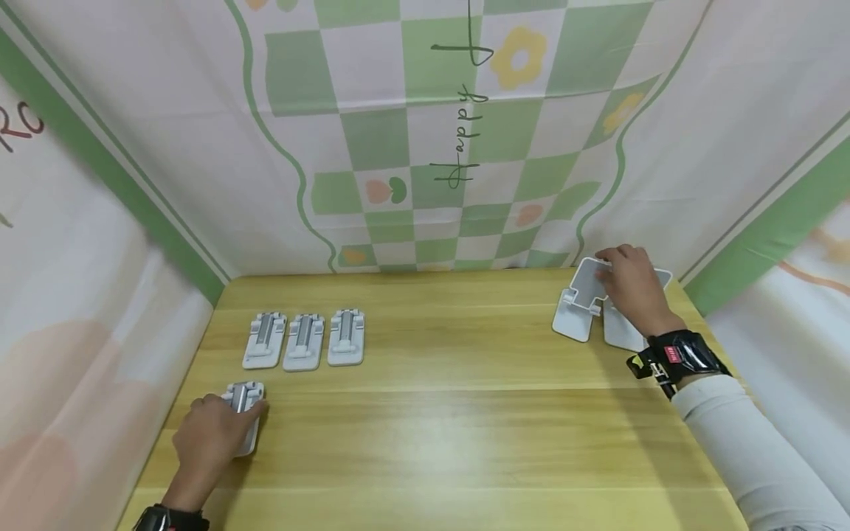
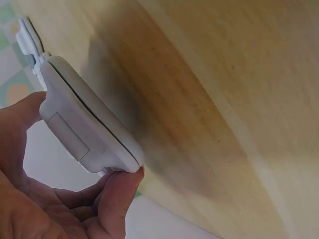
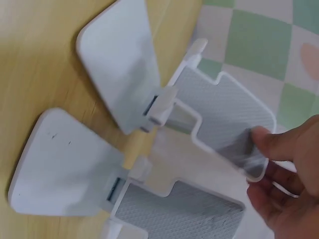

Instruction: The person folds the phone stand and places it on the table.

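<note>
At the table's left front, my left hand (image 1: 209, 435) grips a folded white-and-grey phone stand (image 1: 243, 398) by its sides. The left wrist view shows this folded phone stand (image 2: 84, 114) edge-on, thumb at one end and fingers at the other, close over the wood. Far to the right, my right hand (image 1: 634, 287) pinches the raised plate of an unfolded phone stand (image 1: 587, 284) at its upper edge. That plate's grey pad (image 3: 219, 109) faces the right wrist camera. Beside it stands a second unfolded phone stand (image 1: 620, 330), partly hidden by the right hand.
Several folded phone stands (image 1: 303, 342) lie in a row at the back left of the wooden table (image 1: 438, 420). A patterned cloth (image 1: 438, 147) hangs right behind the table's back edge, with more cloth along both sides.
</note>
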The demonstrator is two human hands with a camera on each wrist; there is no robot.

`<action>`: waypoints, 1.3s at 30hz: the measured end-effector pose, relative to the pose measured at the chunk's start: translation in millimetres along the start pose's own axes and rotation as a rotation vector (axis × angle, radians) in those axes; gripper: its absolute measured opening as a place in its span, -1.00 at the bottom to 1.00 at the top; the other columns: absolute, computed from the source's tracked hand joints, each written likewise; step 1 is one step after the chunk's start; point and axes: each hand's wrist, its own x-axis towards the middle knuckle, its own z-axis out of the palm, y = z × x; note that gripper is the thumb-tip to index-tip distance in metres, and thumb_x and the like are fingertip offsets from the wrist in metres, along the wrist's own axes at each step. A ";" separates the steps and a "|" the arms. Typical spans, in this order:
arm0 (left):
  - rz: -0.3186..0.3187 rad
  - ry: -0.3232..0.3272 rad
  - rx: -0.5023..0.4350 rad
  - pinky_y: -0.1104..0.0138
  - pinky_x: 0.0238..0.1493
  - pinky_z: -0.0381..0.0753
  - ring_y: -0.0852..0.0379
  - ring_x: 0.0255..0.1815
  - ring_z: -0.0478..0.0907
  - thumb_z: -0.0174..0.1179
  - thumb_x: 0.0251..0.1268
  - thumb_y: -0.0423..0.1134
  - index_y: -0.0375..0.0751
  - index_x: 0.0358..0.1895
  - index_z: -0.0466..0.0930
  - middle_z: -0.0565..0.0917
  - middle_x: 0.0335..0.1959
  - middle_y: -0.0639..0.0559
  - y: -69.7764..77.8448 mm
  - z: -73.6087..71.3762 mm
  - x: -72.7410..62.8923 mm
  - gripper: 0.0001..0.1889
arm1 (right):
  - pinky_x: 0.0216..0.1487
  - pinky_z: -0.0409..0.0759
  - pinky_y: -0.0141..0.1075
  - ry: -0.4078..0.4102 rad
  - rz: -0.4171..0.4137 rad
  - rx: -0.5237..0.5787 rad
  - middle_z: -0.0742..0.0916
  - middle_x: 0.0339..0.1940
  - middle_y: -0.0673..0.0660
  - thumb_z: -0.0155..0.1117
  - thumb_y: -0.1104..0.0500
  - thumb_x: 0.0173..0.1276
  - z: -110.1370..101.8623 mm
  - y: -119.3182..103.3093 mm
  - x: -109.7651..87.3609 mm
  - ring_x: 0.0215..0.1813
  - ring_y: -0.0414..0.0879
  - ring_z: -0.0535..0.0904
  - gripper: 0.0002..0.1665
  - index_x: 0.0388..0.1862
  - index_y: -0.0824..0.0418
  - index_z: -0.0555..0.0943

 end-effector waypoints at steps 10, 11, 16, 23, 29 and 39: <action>0.028 0.018 0.020 0.20 -0.62 0.40 -0.12 -0.45 0.46 0.31 0.19 0.34 -0.38 -0.49 0.47 0.51 -0.40 -0.36 2.8 9.4 8.6 -0.29 | 0.05 0.51 0.25 -0.004 -0.048 0.028 0.62 -0.04 0.50 0.24 0.51 0.38 2.9 5.8 3.5 0.07 0.42 0.50 -0.73 0.05 0.55 0.58; 0.031 0.019 0.024 0.20 -0.62 0.40 -0.12 -0.45 0.46 0.31 0.19 0.33 -0.37 -0.51 0.46 0.51 -0.40 -0.36 2.6 10.2 8.8 -0.30 | 0.05 0.51 0.25 -0.004 -0.048 0.031 0.62 -0.04 0.50 0.23 0.51 0.38 3.2 5.5 4.2 0.07 0.42 0.50 -0.73 0.05 0.55 0.58; 0.025 0.015 0.037 0.18 -0.60 0.41 -0.15 -0.42 0.47 0.31 0.20 0.33 -0.45 -0.44 0.46 0.50 -0.38 -0.39 2.5 13.0 10.2 -0.26 | 0.01 0.55 0.23 -0.011 -0.035 0.032 0.63 -0.04 0.51 0.20 0.53 0.38 3.1 5.1 7.4 0.05 0.42 0.54 -0.73 0.04 0.56 0.58; 0.006 -0.032 0.056 0.16 -0.57 0.44 -0.19 -0.36 0.50 0.28 0.16 0.44 -0.56 -0.31 0.46 0.51 -0.32 -0.45 4.3 11.6 10.6 -0.11 | -0.08 0.59 0.19 -0.033 0.023 0.075 0.68 -0.09 0.52 0.23 0.52 0.37 -1.6 5.6 10.5 -0.05 0.37 0.61 -0.77 -0.01 0.55 0.62; 0.068 0.084 0.078 -0.08 -0.38 0.53 -0.46 -0.18 0.50 0.00 0.40 0.44 -0.73 -0.23 0.42 0.46 -0.28 -0.58 13.3 7.6 5.3 -0.03 | -0.17 0.63 0.13 -0.003 0.011 0.118 0.74 -0.15 0.48 0.23 0.55 0.32 -9.4 -5.4 9.8 -0.14 0.30 0.67 -0.79 -0.09 0.51 0.68; 0.415 0.269 -0.251 -0.21 0.11 0.48 -0.42 0.14 0.44 -0.14 0.70 -0.13 -0.66 0.29 0.38 0.50 0.09 -0.52 84.5 4.5 -24.9 -0.46 | -0.20 0.66 0.04 0.052 -0.119 0.156 0.77 -0.14 0.38 0.30 0.54 0.31 -19.2 -64.1 3.2 -0.12 0.22 0.70 -0.78 -0.09 0.44 0.73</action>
